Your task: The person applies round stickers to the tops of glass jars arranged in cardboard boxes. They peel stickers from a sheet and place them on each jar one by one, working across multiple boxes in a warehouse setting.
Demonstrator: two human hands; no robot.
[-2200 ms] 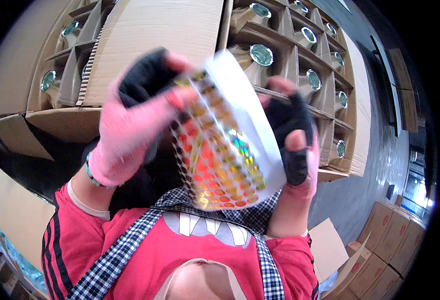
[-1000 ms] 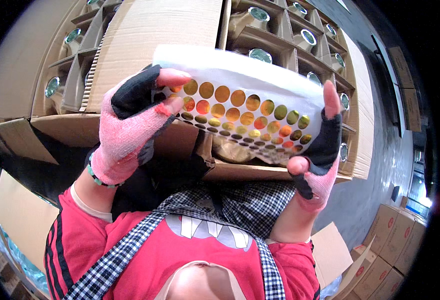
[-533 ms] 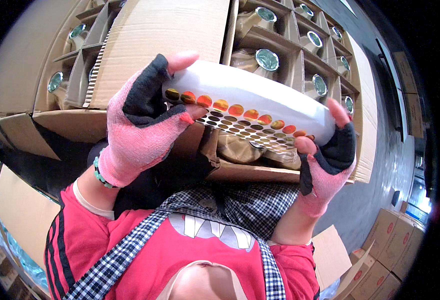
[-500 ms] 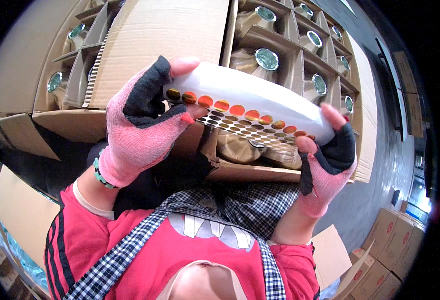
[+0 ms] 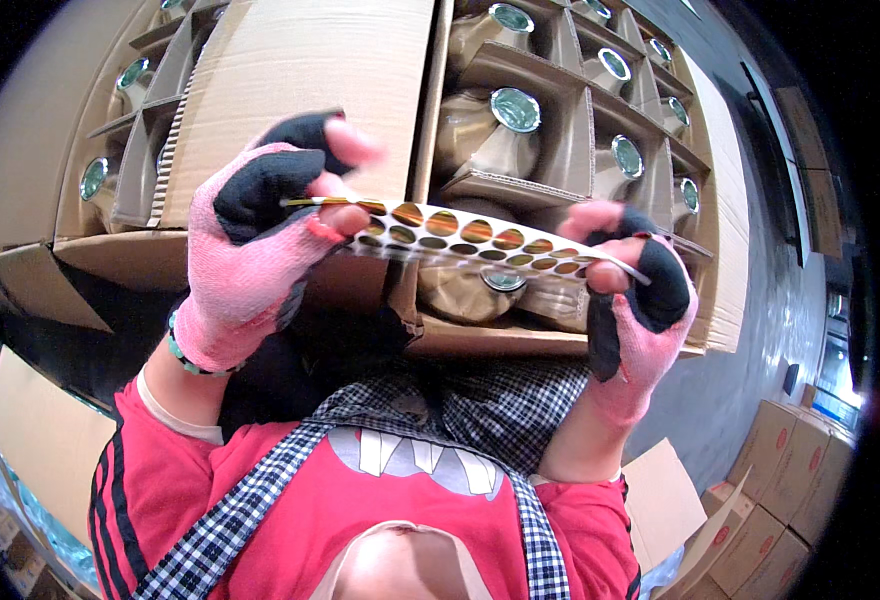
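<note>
A white sheet of round, shiny gold stickers (image 5: 475,232) stretches between my two hands, tilted so that its dotted face shows as a narrow band. My left hand (image 5: 255,235), in a pink and black fingerless glove, pinches its left end between thumb and fingers. Gloved the same way, my right hand (image 5: 650,300) grips the right end, with its fingertips slightly blurred. Beneath the sheet is an open carton (image 5: 510,345) with cardboard dividers. Brown-wrapped bottles (image 5: 475,140) with round green, silver-rimmed tops stand in its compartments, and the sheet and hands partly hide some.
A second divided carton (image 5: 115,242) with similar bottles is at the left. A broad cardboard flap (image 5: 300,80) lies between the two cartons. Closed cartons (image 5: 775,460) are stacked on the grey floor (image 5: 750,330) at the lower right.
The sheet has tipped from showing a broad white back edge to a thin, nearly edge-on band. Both hands have shifted slightly left, still holding its ends.
</note>
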